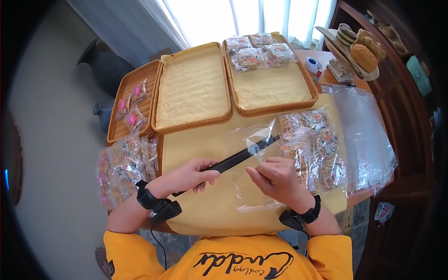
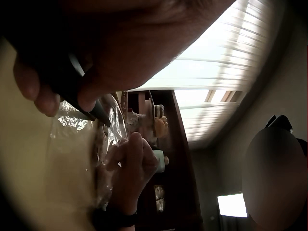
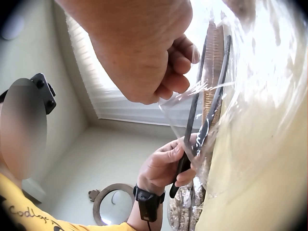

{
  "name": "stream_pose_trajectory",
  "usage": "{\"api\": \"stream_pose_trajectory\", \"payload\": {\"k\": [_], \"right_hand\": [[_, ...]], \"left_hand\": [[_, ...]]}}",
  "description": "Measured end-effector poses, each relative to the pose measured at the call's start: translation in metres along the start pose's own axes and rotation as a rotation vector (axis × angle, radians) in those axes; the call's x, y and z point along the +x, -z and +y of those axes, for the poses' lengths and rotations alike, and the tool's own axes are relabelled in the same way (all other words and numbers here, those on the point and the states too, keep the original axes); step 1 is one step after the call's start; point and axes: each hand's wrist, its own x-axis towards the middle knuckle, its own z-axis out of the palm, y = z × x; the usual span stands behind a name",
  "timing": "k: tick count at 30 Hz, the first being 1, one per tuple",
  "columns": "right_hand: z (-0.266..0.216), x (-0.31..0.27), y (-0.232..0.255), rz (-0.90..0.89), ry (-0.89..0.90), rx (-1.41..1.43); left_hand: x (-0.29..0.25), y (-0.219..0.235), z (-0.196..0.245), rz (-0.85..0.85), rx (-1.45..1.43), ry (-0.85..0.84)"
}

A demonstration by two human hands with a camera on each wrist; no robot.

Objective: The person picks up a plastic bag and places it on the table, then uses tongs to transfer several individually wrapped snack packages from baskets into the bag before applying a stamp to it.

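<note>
The left hand [image 1: 189, 177] grips a long black two-armed tool [image 1: 233, 160], which slants up to the right over the table; its far end lies at a clear plastic bag [image 1: 256, 140]. In the right wrist view the tool's two arms stand apart, with the clear film [image 3: 192, 110] around them. The right hand [image 1: 276, 179] has curled fingers and pinches the film's edge, beside the tool's far end. Packaged snacks [image 1: 313, 149] lie just right of that hand. The left wrist view shows the tool [image 2: 72, 89] close up under the left hand's fingers.
Three wicker trays stand at the back: one with pink-labelled packets [image 1: 135, 117], one lined [image 1: 193, 86], one holding several packets [image 1: 250, 58]. More packets [image 1: 126, 163] lie left; flat clear bags [image 1: 364, 135] lie right. Bread on a stand [image 1: 365, 58] is back right.
</note>
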Motion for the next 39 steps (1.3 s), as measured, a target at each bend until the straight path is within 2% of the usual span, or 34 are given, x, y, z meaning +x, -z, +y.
{"api": "stream_pose_trajectory", "payload": {"k": [9,13,18,25,28,29,30,34,39], "right_hand": [[-0.002,-0.001,0.002,0.013,0.02,0.001],[-0.002,0.0,0.003,0.012,0.022,-0.001],[-0.003,-0.001,0.003,0.006,0.032,-0.019],[-0.001,-0.001,0.001,0.011,0.037,-0.043],[-0.002,-0.001,0.0,0.007,0.03,-0.041],[-0.002,-0.001,-0.001,0.003,0.036,-0.036],[-0.001,-0.002,-0.002,0.0,0.019,-0.031],[-0.001,-0.001,-0.002,-0.016,-0.009,-0.024],[-0.001,-0.002,-0.001,-0.017,-0.005,-0.036]], "left_hand": [[0.065,0.005,0.037,-0.092,0.054,-0.038],[0.062,0.004,0.032,-0.091,-0.04,-0.03],[0.015,0.003,-0.004,-0.104,-0.323,0.064],[-0.085,0.0,-0.061,0.003,-0.556,0.113],[-0.111,0.005,-0.072,0.033,-0.682,0.044],[-0.116,0.006,-0.073,0.094,-0.712,-0.016],[-0.119,0.007,-0.073,0.156,-0.743,-0.077],[-0.099,0.026,-0.06,0.277,-0.754,-0.122],[-0.061,0.039,-0.052,0.379,-0.876,-0.107]]}}
